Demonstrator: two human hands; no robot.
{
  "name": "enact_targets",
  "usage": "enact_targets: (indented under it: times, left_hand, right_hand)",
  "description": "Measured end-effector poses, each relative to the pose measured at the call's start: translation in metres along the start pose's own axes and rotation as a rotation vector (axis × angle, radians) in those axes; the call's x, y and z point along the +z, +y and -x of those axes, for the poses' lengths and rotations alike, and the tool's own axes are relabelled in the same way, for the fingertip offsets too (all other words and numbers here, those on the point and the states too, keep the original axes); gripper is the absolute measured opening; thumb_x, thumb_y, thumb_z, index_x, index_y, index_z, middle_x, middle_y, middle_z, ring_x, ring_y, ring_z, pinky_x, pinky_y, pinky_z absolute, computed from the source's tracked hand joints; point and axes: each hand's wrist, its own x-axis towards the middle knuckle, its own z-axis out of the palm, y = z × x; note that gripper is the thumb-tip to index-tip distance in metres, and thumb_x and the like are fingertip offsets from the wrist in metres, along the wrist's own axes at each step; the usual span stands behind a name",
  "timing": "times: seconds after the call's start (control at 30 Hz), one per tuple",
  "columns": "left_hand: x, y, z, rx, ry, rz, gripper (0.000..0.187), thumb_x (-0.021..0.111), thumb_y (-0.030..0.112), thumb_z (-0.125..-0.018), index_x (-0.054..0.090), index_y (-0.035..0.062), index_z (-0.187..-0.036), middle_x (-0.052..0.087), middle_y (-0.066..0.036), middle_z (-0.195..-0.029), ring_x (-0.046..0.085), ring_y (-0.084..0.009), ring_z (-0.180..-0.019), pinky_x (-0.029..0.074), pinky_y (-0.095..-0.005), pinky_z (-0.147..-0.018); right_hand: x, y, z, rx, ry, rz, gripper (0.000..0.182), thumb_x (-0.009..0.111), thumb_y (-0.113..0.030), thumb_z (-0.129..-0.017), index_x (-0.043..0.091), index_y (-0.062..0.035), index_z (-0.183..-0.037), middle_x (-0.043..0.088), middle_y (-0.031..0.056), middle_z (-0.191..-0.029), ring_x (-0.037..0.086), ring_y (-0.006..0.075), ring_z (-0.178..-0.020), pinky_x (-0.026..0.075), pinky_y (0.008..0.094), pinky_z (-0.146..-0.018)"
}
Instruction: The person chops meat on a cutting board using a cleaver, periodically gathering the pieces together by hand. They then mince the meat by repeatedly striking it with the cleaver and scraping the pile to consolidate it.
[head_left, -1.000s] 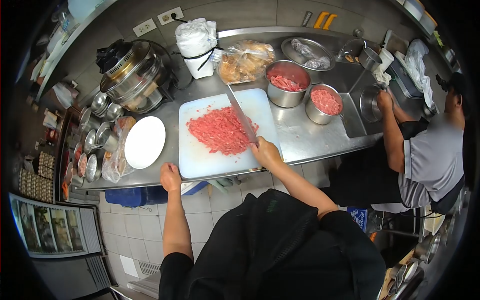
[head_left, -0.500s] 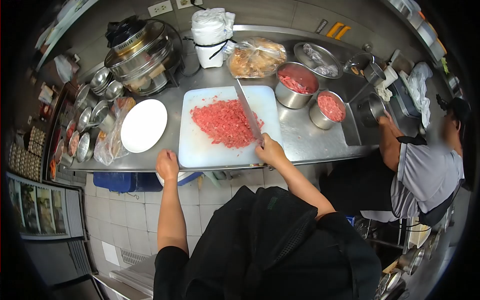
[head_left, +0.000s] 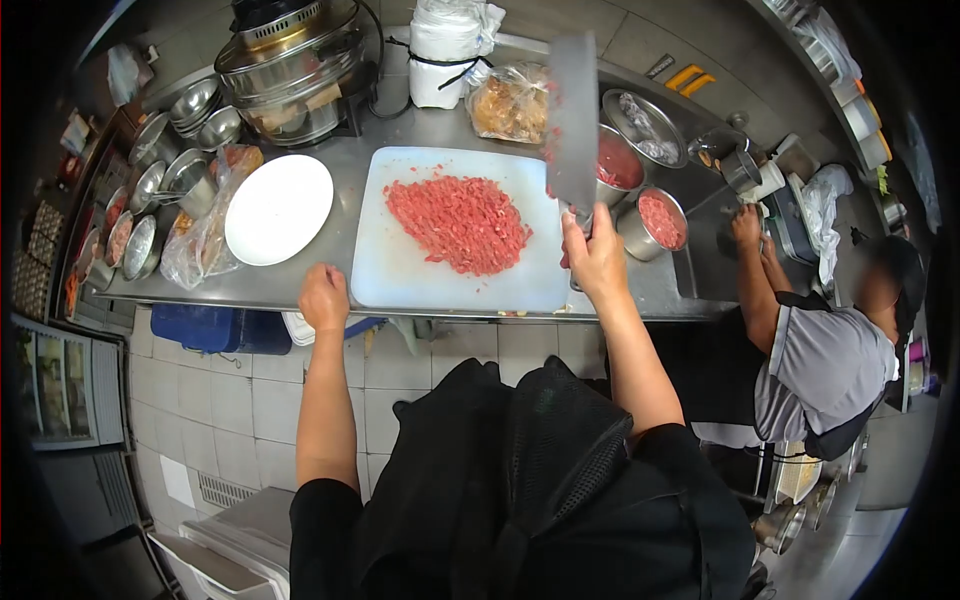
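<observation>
My right hand [head_left: 597, 255] grips the handle of a cleaver [head_left: 573, 125]. Its broad blade is raised, slightly blurred, with bits of meat stuck along one edge. To its left, a heap of chopped red meat [head_left: 460, 225] lies on a white cutting board [head_left: 400, 285]. My left hand [head_left: 324, 297] is closed in a fist at the counter's front edge, left of the board; nothing shows in it. A white oval plate [head_left: 279, 210] lies near that hand. Behind the cleaver, a metal pot [head_left: 620, 165] is partly hidden. A second pot [head_left: 652, 225] holds meat.
At right, a co-worker [head_left: 835, 360] reaches into the sink [head_left: 700, 270]. Along the back stand a large round cooker [head_left: 290, 75], a stack of white bags [head_left: 447, 60] and a bagged food item [head_left: 508, 105]. Several metal bowls [head_left: 143, 245] crowd the left end.
My right hand has lifted the cleaver off the board and moved right, the blade now upright. My left hand stays closed by the counter edge. The co-worker's hands have shifted within the sink area.
</observation>
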Motion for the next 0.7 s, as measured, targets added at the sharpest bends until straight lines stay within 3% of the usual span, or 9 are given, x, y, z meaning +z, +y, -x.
enact_targets:
  times: [0.13,0.2,0.27,0.47,0.53,0.57,0.6,0.63,0.7]
  left_hand:
    - [0.0,0.0,-0.001,0.012,0.015,-0.002,0.01,0.061,0.019,-0.085,0.061,0.0094,-0.083,0.064,-0.01,-0.083,0.062,-0.033,-0.078,0.048,-0.0458,-0.068]
    - [0.0,-0.001,-0.001,0.025,0.03,0.014,0.01,0.062,0.019,-0.085,0.061,0.0094,-0.083,0.064,-0.01,-0.082,0.062,-0.0331,-0.077,0.048,-0.0459,-0.068]
    - [0.0,0.0,-0.001,0.028,0.026,0.039,0.009,0.062,0.017,-0.085,0.061,0.0089,-0.081,0.064,-0.011,-0.08,0.062,-0.0336,-0.076,0.048,-0.0458,-0.068]
    - [0.002,-0.003,-0.002,0.033,0.034,0.031,0.012,0.06,0.019,-0.087,0.061,0.0076,-0.083,0.064,-0.012,-0.08,0.062,-0.0338,-0.075,0.048,-0.0458,-0.067]
    - [0.0,-0.002,-0.002,0.045,0.041,0.029,0.01,0.062,0.017,-0.084,0.061,0.0074,-0.082,0.064,-0.012,-0.079,0.061,-0.0341,-0.075,0.047,-0.046,-0.068]
    - [-0.001,-0.001,-0.003,0.059,0.045,0.033,0.009,0.064,0.015,-0.082,0.06,0.0071,-0.08,0.063,-0.012,-0.078,0.061,-0.0343,-0.075,0.047,-0.0462,-0.068]
    - [0.0,0.001,-0.003,0.06,0.051,0.038,0.009,0.064,0.015,-0.082,0.06,0.0071,-0.08,0.063,-0.012,-0.078,0.061,-0.0343,-0.075,0.047,-0.0462,-0.068]
    - [-0.001,0.002,-0.002,0.055,0.057,0.044,0.009,0.064,0.015,-0.082,0.06,0.0071,-0.08,0.063,-0.012,-0.078,0.061,-0.0342,-0.076,0.047,-0.0462,-0.069]
    - [-0.001,0.0,-0.004,0.049,0.065,0.04,0.009,0.064,0.015,-0.082,0.06,0.007,-0.08,0.063,-0.011,-0.079,0.061,-0.0341,-0.077,0.047,-0.0462,-0.069]
  right_hand:
    - [0.023,0.048,-0.013,-0.038,0.105,0.226,0.027,0.056,-0.025,-0.094,0.052,-0.0036,-0.11,0.067,0.0238,-0.076,0.066,0.0432,-0.074,0.05,0.0523,-0.067]
    - [0.041,0.088,-0.018,0.011,-0.039,0.54,0.029,0.054,-0.026,-0.092,0.053,-0.0021,-0.109,0.068,0.0242,-0.081,0.067,0.0411,-0.071,0.052,0.0513,-0.072]
    - [0.035,0.084,-0.028,0.19,-0.357,0.407,0.029,0.052,-0.024,-0.092,0.053,-0.0017,-0.109,0.069,0.0227,-0.081,0.068,0.0362,-0.063,0.053,0.0486,-0.07]
    - [0.008,0.029,-0.021,0.103,-0.177,0.348,0.027,0.053,-0.023,-0.092,0.053,-0.0009,-0.108,0.068,0.0221,-0.079,0.067,0.0322,-0.057,0.053,0.0459,-0.067]
    - [0.021,0.047,-0.022,0.089,-0.125,0.317,0.026,0.053,-0.022,-0.092,0.054,-0.0007,-0.107,0.068,0.0226,-0.079,0.067,0.0325,-0.057,0.053,0.0455,-0.066]
    - [0.041,0.087,-0.025,0.043,-0.144,0.385,0.025,0.052,-0.02,-0.092,0.054,-0.0005,-0.107,0.068,0.0231,-0.078,0.066,0.0326,-0.056,0.053,0.0453,-0.065]
    - [0.046,0.081,-0.022,-0.002,-0.158,0.454,0.024,0.052,-0.019,-0.092,0.054,-0.0003,-0.107,0.068,0.0235,-0.078,0.066,0.0327,-0.055,0.053,0.0451,-0.063]
    - [0.039,0.076,-0.026,0.241,-0.325,0.296,0.028,0.054,-0.021,-0.091,0.054,0.0012,-0.109,0.068,0.0248,-0.081,0.066,0.0321,-0.055,0.054,0.044,-0.061]
    - [0.025,0.059,-0.025,0.226,-0.361,0.26,0.031,0.055,-0.022,-0.09,0.054,0.0019,-0.111,0.068,0.0248,-0.084,0.067,0.0317,-0.056,0.054,0.0431,-0.061]
